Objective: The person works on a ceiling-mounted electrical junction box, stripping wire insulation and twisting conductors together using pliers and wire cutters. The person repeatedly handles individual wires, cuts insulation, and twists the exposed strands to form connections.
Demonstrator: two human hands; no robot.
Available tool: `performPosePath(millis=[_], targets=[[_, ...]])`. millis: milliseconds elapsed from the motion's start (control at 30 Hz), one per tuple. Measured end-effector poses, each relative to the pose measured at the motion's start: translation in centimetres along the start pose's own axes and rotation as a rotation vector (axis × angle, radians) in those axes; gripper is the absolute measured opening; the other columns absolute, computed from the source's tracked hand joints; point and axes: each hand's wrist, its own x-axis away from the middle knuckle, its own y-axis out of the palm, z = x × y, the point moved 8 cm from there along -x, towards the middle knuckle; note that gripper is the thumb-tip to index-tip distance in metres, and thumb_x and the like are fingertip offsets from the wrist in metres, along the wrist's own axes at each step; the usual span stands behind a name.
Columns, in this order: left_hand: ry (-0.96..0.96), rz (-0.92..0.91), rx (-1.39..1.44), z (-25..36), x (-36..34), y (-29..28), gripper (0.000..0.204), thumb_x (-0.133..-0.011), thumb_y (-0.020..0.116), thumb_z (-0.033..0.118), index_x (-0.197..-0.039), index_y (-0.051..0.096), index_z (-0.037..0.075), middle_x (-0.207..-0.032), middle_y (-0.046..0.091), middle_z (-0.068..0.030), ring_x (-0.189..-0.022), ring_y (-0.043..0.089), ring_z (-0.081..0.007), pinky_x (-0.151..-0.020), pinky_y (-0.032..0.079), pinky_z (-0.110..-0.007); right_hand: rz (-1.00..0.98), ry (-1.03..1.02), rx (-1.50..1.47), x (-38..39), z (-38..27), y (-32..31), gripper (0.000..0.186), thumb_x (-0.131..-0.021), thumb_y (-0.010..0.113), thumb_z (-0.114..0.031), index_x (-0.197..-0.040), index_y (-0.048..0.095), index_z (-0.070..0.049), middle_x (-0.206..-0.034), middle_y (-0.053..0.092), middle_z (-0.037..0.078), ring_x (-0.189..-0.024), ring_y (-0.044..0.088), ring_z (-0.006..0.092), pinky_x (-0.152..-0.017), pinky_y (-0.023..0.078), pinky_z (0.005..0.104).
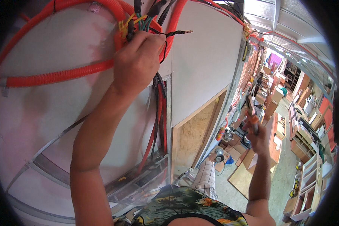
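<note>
My left hand [137, 62] is raised to an orange junction box [118, 39] on the pale wall panel, its fingers closed on black wires [175, 33]. They are twisted together and point right, with bare copper at their tip. Green wires [142, 24] and yellow wires [122, 26] stick up from the box, some with black-taped ends. Much of the box is hidden behind my left hand. Lower and well to the right, my right hand [258, 137] grips pliers [251, 111] with orange handles, jaws upward, away from the wires.
Orange corrugated conduit [60, 74] runs across the panel. Dark and red cables [160, 113] hang below the box. Right of them is a wood-framed opening [194, 133]. A workshop floor with wooden cabinets [305, 139], a workbench [275, 141] and a metal lamp [219, 155] lies to the right.
</note>
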Motion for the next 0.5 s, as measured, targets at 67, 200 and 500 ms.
performPosePath(millis=[67, 200, 500], targets=[[0.036, 0.043, 0.013, 0.2, 0.3, -0.1, 0.023, -0.083, 0.072, -0.010, -0.104, 0.073, -0.001, -0.101, 0.074, -0.0146, -0.090, 0.075, -0.0281, -0.077, 0.063, -0.036, 0.042, 0.106, -0.178, 2.4, 4.0, 1.6, 0.059, -0.075, 0.056, 0.006, -0.134, 0.061, -0.002, -0.109, 0.063, 0.003, -0.098, 0.062, 0.0136, -0.088, 0.049, 0.0278], [0.083, 0.165, 0.023, 1.3, 1.6, -1.3, 0.021, -0.083, 0.073, -0.009, -0.102, 0.073, 0.000, -0.105, 0.075, -0.0162, -0.090, 0.075, -0.0287, -0.078, 0.063, -0.036, -0.025, 0.309, -0.206, 7.2, 12.3, 6.4, 0.055, -0.076, 0.059, 0.005, -0.130, 0.063, -0.001, -0.098, 0.064, 0.001, -0.089, 0.060, 0.0109, -0.078, 0.049, 0.0267], [-0.456, -0.155, 0.488, 12.7, 23.0, -9.6, 0.022, -0.078, 0.080, 0.010, -0.097, 0.069, 0.009, -0.096, 0.072, -0.0096, -0.082, 0.073, -0.0245, -0.066, 0.059, -0.037, -0.518, 0.649, -0.148, 18.6, 22.9, 18.7, 0.040, -0.073, 0.060, -0.004, -0.112, 0.066, 0.004, -0.080, 0.059, 0.004, -0.067, 0.057, 0.0151, -0.058, 0.047, 0.0302]])
